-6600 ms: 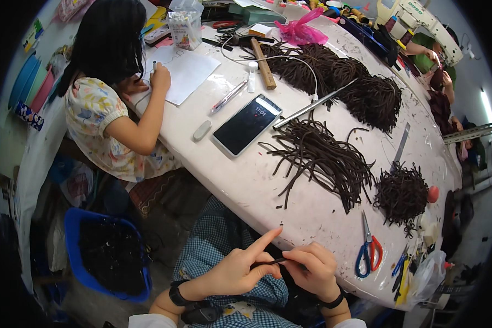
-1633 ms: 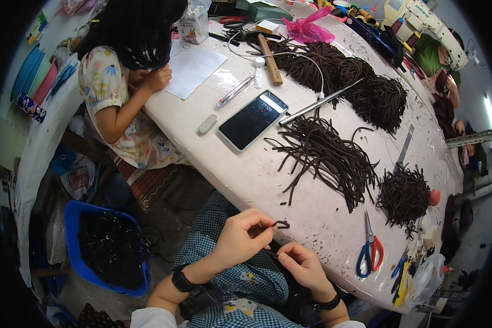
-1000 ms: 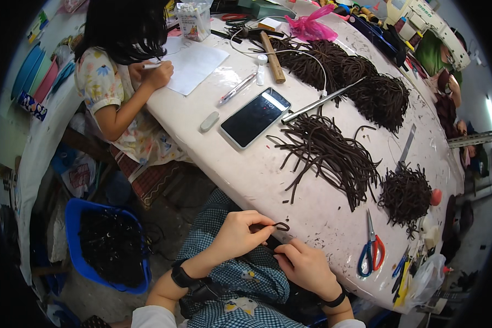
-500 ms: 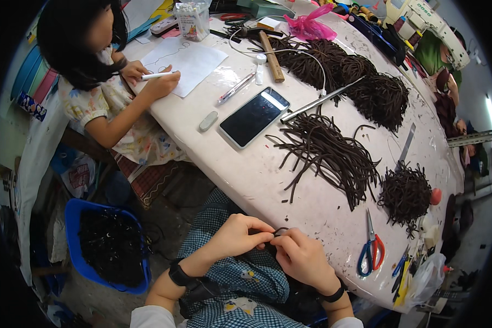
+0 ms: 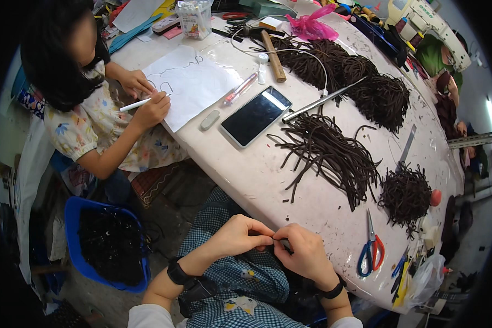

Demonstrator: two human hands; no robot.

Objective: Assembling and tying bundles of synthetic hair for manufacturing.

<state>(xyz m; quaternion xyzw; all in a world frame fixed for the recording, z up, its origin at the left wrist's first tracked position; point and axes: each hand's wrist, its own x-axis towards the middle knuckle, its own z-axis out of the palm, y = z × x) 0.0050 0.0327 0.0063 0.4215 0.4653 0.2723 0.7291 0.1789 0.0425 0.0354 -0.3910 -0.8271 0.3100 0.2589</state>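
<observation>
At the lower centre of the frame, the left hand (image 5: 239, 235) and right hand (image 5: 307, 254) meet at the fingertips, pinching a dark cord (image 5: 283, 239) mostly hidden by the fingers. Right of centre, loose brown cords (image 5: 331, 158) spread over the table (image 5: 218, 158); a tangled heap (image 5: 404, 194) lies farther right, above red-and-blue scissors (image 5: 372, 252). Upper left, another person (image 5: 85, 128) grips a white pen (image 5: 132, 106).
</observation>
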